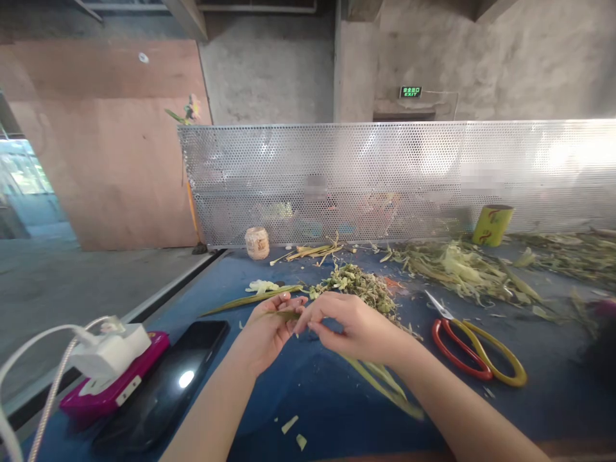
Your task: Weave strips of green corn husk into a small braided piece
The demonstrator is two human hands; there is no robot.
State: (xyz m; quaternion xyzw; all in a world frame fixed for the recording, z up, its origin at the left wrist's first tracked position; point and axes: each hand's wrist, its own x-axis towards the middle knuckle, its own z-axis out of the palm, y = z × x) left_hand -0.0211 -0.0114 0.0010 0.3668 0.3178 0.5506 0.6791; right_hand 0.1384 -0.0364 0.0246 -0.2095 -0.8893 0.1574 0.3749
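Close together above the blue table, my left hand (270, 330) and my right hand (351, 321) meet over a narrow green leaf strip (287, 315). The strip lies across my left fingers, which are curled around it. My right thumb and fingers pinch at its end, partly hiding it. Longer pale green strips (380, 382) trail below my right hand; I cannot tell whether they join the held piece. Just behind my hands lie a long leaf strip (255, 298) and a heap of dried plant scraps (359, 282).
Red-and-yellow-handled scissors (474, 346) lie at right, blades pointing away. A black phone (168, 378) and a magenta power strip (129, 375) with white plugs are at left. Behind stand a woven-looking jar (256, 243), a leaf pile (457, 266), a yellow-green tube (491, 226) and a perforated metal screen (289, 160).
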